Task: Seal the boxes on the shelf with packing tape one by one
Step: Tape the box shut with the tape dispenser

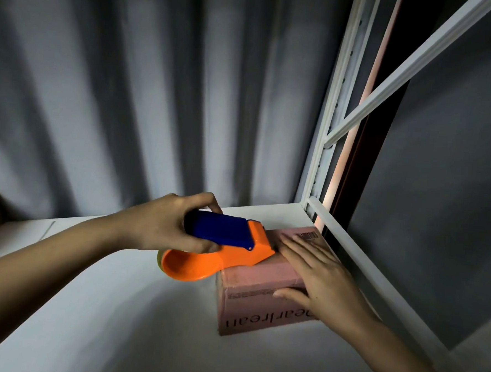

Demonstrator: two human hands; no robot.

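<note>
White shelf (93, 306) carries pink box (259, 310). Keep right hand (319, 276) flat, pressing lid; left hand (164, 224) grips tape dispenser (229, 248). Draw steadily along seam.

- This looks like a small storage or packing corner, dim, lit from the near side.
- A white metal shelving rack (324, 150) stands here, its upright punched with a row of adjustment holes and crossed by a slanted brace, the kind used in stockrooms.
- Its flat white shelf board (111, 292) carries a pink cardboard shipping box (259, 275) with a printed barcode label and lettering on its side.
- An orange and blue plastic handheld tape dispenser (235, 242) is at work on that box.
- Grey pleated curtain fabric (135, 92) hangs behind the rack instead of a bare wall, so I cannot tell whether it is a home or a shop.
</note>
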